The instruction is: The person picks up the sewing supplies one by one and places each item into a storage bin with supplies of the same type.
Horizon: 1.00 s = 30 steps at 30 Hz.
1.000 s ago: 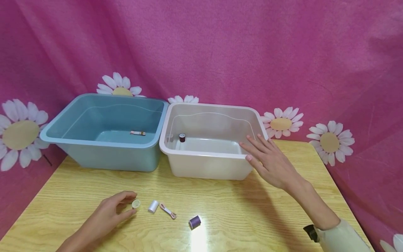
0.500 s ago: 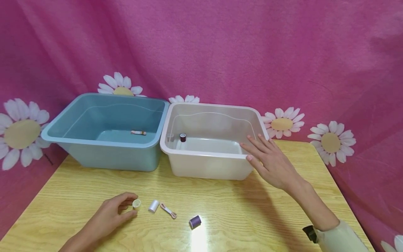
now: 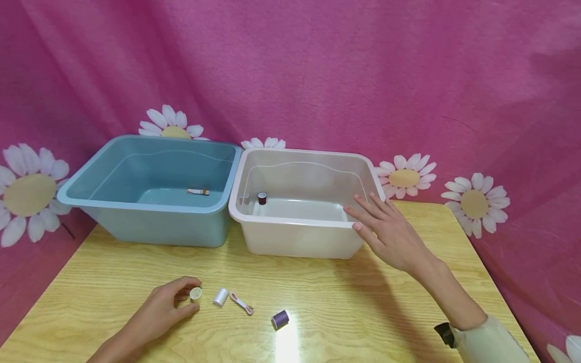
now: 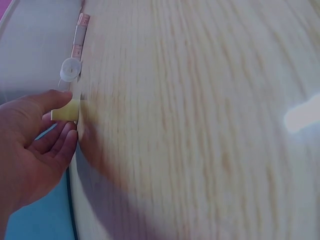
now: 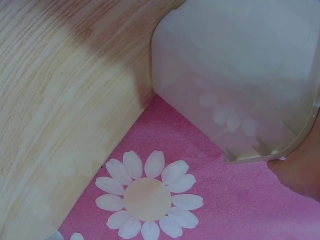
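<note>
My left hand point(image 3: 156, 310) is low over the wooden table, thumb and fingers curled about a pale yellow thread spool point(image 3: 196, 295). In the left wrist view the yellow spool point(image 4: 66, 111) sits between thumb and fingertips. Just right of it lie a white thread spool point(image 3: 221, 297), a small pink bundle with a white band point(image 3: 242, 304) and a purple thread spool point(image 3: 280, 319). My right hand point(image 3: 392, 234), fingers straight and spread, rests at the right front corner of a beige bin point(image 3: 295, 239). The right wrist view shows mostly the bin's outer side point(image 5: 235, 65).
Left of the beige bin stands a blue bin point(image 3: 168, 224) with a small white-banded bundle point(image 3: 198, 191) inside. A dark brown thread spool point(image 3: 262, 198) stands in the beige bin. Behind hangs a pink flowered cloth point(image 3: 290, 75). The table's right edge point(image 3: 490, 272) runs beyond my right arm.
My left hand has edged slightly right, bringing thumb and forefinger further round the yellow spool. The right hand keeps its place at the bin.
</note>
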Available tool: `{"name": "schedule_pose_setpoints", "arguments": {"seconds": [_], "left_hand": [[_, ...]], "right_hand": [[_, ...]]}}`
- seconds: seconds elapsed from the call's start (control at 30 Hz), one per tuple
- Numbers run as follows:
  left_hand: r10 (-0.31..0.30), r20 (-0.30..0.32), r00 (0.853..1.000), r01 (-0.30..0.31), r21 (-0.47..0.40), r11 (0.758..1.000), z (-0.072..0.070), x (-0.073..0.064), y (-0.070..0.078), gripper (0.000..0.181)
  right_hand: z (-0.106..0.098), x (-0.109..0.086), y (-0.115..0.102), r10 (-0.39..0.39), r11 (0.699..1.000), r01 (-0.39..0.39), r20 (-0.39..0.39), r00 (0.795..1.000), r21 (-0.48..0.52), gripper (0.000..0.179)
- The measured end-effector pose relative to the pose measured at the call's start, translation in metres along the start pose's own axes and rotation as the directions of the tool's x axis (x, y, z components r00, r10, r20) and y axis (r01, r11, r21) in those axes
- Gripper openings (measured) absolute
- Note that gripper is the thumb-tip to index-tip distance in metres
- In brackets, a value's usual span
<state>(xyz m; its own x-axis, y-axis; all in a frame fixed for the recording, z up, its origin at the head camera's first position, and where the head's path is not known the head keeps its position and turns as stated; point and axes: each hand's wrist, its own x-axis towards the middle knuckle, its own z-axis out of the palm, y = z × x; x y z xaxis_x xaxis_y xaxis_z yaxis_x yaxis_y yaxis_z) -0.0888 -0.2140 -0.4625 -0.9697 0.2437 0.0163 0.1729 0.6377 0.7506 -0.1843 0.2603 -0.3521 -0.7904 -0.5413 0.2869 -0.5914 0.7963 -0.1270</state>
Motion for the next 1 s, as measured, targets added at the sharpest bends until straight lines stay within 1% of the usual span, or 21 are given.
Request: {"name": "schedule_pose_setpoints", "arguments": {"seconds": [0.17, 0.4, 0.63, 0.73, 0.87, 1.0], "left_hand": [[-0.016, -0.009, 1.000, 0.016, -0.013, 1.000, 0.001, -0.001, 0.001, 0.036], [-0.065, -0.038, 0.997, 0.064, -0.027, 0.998, 0.002, 0.000, 0.000, 0.027], [-0.060, -0.043, 0.997, 0.057, -0.059, 0.997, 0.001, 0.001, 0.001, 0.027], [-0.062, -0.037, 0.997, 0.059, -0.069, 0.996, -0.002, 0.002, 0.006, 0.028], [-0.058, -0.038, 0.998, 0.055, -0.082, 0.995, -0.008, 0.005, 0.015, 0.029], [-0.033, -0.048, 0.998, 0.028, -0.106, 0.994, -0.013, 0.009, 0.026, 0.029]], "right_hand": [[0.000, 0.000, -0.001, 0.006, 1.000, -0.006, 0.007, 1.000, 0.006, 0.045], [0.001, 0.000, 0.000, 0.002, 1.000, -0.002, -0.002, 1.000, 0.000, 0.045], [0.001, 0.001, 0.001, -0.002, 1.000, 0.002, -0.014, 1.000, -0.006, 0.045], [0.000, 0.001, 0.001, 0.000, 1.000, 0.000, -0.009, 1.000, -0.007, 0.045], [0.000, 0.001, 0.000, -0.002, 1.000, 0.002, 0.000, 1.000, -0.005, 0.045], [-0.001, 0.001, 0.000, 0.000, 1.000, 0.000, 0.008, 1.000, 0.003, 0.046]]}}
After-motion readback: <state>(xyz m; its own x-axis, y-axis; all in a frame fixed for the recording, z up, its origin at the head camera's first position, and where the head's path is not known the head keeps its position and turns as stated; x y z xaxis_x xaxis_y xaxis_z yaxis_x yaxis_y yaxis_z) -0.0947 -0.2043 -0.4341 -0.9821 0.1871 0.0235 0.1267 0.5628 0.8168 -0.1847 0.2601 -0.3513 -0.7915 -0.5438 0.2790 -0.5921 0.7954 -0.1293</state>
